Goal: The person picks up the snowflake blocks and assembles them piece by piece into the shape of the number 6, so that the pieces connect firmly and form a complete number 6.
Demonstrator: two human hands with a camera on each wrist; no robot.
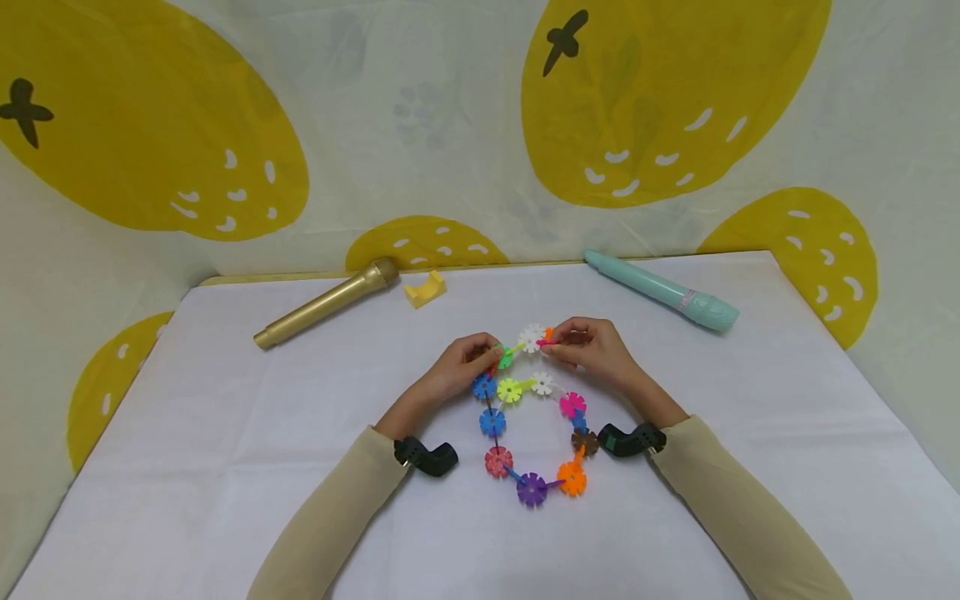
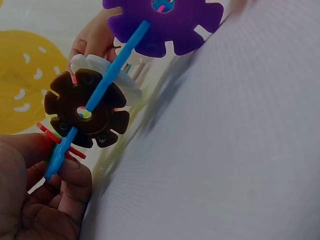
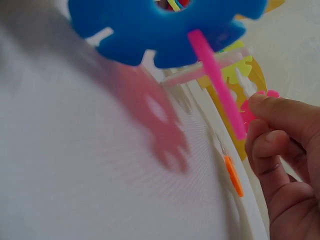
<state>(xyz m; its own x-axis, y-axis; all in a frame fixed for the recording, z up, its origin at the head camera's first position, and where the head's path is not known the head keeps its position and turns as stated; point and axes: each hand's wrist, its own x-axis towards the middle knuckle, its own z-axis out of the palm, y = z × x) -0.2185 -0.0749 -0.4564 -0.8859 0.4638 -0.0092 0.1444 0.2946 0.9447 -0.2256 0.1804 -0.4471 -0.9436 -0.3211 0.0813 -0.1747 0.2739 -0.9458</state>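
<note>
A chain of colourful notched plastic discs, slotted into one another, lies in a loop on the white table; its purple disc (image 1: 532, 489) is nearest me and an orange disc (image 1: 572, 478) sits beside that. At the loop's upper left, my left hand (image 1: 463, 365) pinches a red disc (image 2: 47, 131) between thumb and fingers, close to a green disc (image 1: 506, 358). My right hand (image 1: 596, 350) pinches a small pink disc (image 3: 247, 114) at the top, next to a white disc (image 1: 531, 337). Fingers partly hide both held pieces.
Behind the left hand lie a gold microphone (image 1: 326, 304) and a small yellow curved piece (image 1: 425, 289). A mint-green microphone (image 1: 660, 287) rests at the back right. Beyond the table's rear edge hangs a fruit-patterned cloth (image 1: 450, 117).
</note>
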